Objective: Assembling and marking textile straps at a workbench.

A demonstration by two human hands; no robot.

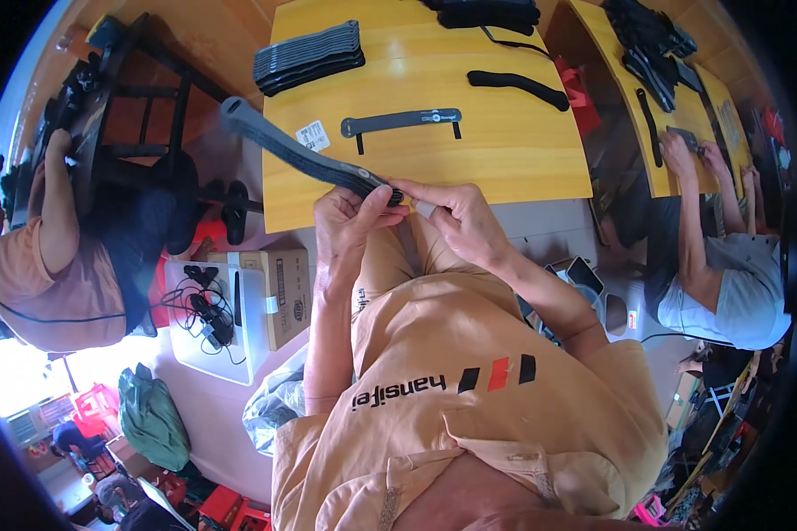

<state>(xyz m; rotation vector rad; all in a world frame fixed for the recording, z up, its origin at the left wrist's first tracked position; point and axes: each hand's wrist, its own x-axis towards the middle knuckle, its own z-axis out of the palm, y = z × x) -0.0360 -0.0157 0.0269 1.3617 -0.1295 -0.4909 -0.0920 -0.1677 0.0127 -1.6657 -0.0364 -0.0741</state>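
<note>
A bundle of long dark grey straps [305, 161] with rounded ends is gripped in my left hand [350, 226], its thumb pressed on top near the close end. The bundle's far end sticks out up and to the left over the table edge. The index finger and thumb of my right hand [460, 221] close on the near end of the same bundle, beside the left thumb. On the yellow table [505, 168], beyond my hands, lies a single grey strap [400, 122] with two short black strips [359, 143] under it.
A neat stack of grey straps [310, 60] sits at the far left of the table, with a white label [312, 135] nearer. A black strap [518, 88] and a black pile [483, 16] lie far right. People work either side; a cable bin [248, 354] stands at left.
</note>
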